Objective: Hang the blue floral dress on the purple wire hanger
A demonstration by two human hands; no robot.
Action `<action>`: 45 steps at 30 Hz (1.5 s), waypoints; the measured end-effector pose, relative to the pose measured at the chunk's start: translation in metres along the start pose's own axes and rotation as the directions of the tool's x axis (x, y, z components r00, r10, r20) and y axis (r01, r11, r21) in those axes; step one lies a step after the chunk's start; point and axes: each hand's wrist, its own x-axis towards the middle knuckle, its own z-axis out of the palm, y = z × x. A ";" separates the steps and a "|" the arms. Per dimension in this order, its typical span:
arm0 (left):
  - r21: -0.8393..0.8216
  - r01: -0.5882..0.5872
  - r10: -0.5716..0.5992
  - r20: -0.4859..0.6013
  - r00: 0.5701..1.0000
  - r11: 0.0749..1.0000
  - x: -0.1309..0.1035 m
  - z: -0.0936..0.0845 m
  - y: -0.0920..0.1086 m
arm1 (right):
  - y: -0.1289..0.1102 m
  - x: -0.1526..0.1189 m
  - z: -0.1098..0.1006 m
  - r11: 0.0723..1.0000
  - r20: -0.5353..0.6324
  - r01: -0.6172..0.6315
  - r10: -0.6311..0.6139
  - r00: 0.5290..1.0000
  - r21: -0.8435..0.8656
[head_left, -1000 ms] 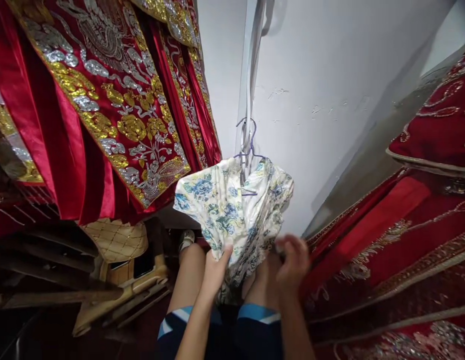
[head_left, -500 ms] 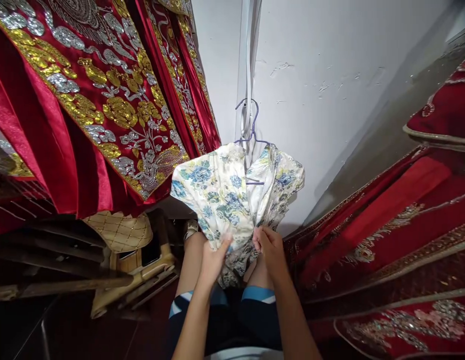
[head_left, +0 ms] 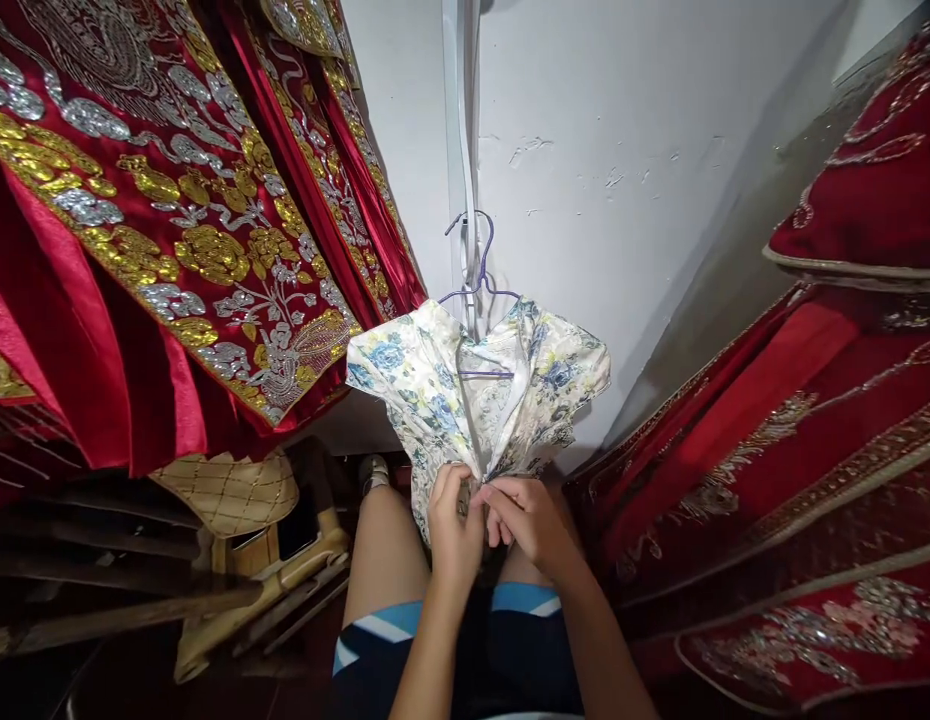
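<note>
A white garment with blue and yellow flowers [head_left: 435,385] hangs on a purple wire hanger [head_left: 486,262], its front neckline open in a deep V. At the bottom of that V, my left hand [head_left: 456,515] pinches the left front edge with bent fingers. Beside it my right hand [head_left: 521,510] has thumb and forefinger closed on the garment's other edge. The fingertips of both hands nearly meet. The lower part of the garment is mostly hidden behind my hands.
Red cloth with gold and silver embroidery [head_left: 210,250] hangs at the left, above a bamboo chair [head_left: 262,590]. More red beaded garments [head_left: 772,450] fill the right side. A white wall [head_left: 600,130] stands behind the hanger. My bare knees are below.
My left hand has moved right, from the garment's side to the front edges beside my right hand. The neckline now hangs wider and more even. The view has shifted slightly.
</note>
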 end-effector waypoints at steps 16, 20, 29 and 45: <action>-0.015 0.118 -0.106 0.331 0.937 0.993 0.008 0.000 0.014 | -0.118 0.078 -0.018 0.904 -0.393 0.399 -0.315 0.864 0.152; -0.193 -0.029 0.053 0.120 0.991 0.981 0.067 -0.021 0.057 | -0.104 0.070 -0.017 0.913 -0.397 0.372 -0.283 0.873 0.168; 0.115 -0.399 0.377 0.172 0.910 0.910 0.159 -0.042 0.117 | -0.109 0.083 -0.018 0.870 -0.397 0.480 -0.405 0.824 0.110; -0.922 0.255 -0.641 0.010 0.767 0.291 0.146 -0.140 -0.004 | 0.006 0.023 0.011 0.943 -0.238 0.187 -0.122 0.964 0.276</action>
